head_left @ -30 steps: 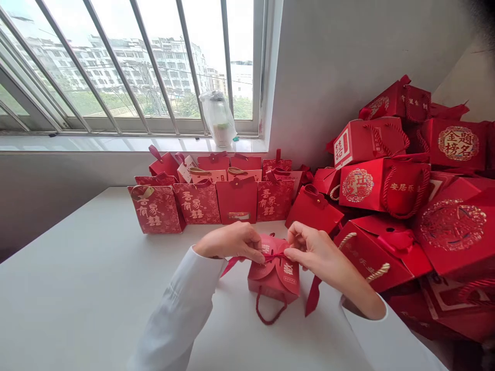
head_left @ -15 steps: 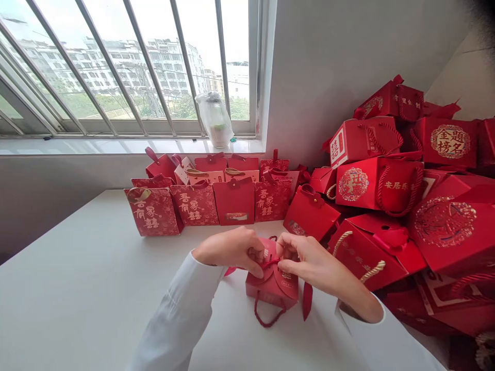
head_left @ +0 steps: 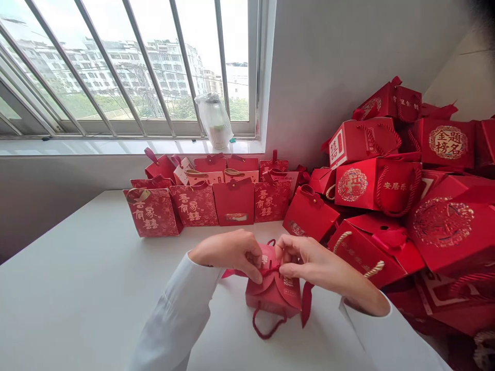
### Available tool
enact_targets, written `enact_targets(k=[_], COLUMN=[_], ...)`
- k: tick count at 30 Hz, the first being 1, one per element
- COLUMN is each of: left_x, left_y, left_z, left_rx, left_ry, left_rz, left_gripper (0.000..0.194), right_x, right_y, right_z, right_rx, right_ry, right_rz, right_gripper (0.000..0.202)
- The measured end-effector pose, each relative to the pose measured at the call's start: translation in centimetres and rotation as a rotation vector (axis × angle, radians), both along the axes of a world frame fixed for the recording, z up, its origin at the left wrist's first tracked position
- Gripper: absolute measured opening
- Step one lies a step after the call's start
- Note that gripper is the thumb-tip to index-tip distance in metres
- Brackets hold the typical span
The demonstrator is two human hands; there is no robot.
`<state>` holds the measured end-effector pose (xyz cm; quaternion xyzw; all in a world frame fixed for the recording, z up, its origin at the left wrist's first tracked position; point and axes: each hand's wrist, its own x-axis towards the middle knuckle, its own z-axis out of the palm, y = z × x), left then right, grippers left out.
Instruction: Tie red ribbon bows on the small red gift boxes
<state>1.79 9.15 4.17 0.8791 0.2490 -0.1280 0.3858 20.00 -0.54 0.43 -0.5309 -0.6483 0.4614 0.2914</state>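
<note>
A small red gift box (head_left: 266,301) with a rope handle on its near side sits on the white table in front of me. A dark red ribbon (head_left: 307,304) crosses its top, its ends hanging out at the left and right. From the left, my left hand (head_left: 235,252) pinches the ribbon close to the middle of the lid. My right hand (head_left: 309,260) pinches it from the other side, fingertips near those of the left. The ribbon's middle shows between the hands, but the fingertips partly hide how it is looped.
Behind the box stand rows of red gift boxes (head_left: 195,206) below the window sill. A large heap of red boxes (head_left: 381,185) rises on the right. On the sill is a plastic-wrapped cup (head_left: 216,121). The white table (head_left: 96,288) extends to the left.
My hands have drawn slightly apart with the ribbon between them. The right ribbon end and the near rope handle hang a little lower in view.
</note>
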Motion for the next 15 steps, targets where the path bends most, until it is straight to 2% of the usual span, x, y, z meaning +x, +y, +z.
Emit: enact_targets(k=[3, 8, 11, 15], left_x=[-0.5, -1.6, -1.6, -0.5], left_y=[0.6, 1.8, 2.0, 1.8], left_z=[0.2, 0.0, -0.2, -0.8], left_rx=[-0.045, -0.227, -0.297, -0.312], left_ry=[-0.027, -0.076, -0.249, -0.498], left_rz=[0.031, 0.031, -0.039, -0.093], left_gripper=[0.025, 0.028, 0.023, 0.02], right_x=[0.2, 0.5, 0.5, 0.6], right_y=[0.1, 0.3, 0.5, 0.7], right_z=[0.1, 0.1, 0.0, -0.1], right_rx=[0.071, 0.093, 0.067, 0.022], right_ry=[-0.084, -0.116, -0.085, -0.03], right_rz=[-0.094, -0.152, -0.154, -0.182], right_gripper=[0.007, 0.006, 0.008, 0.014])
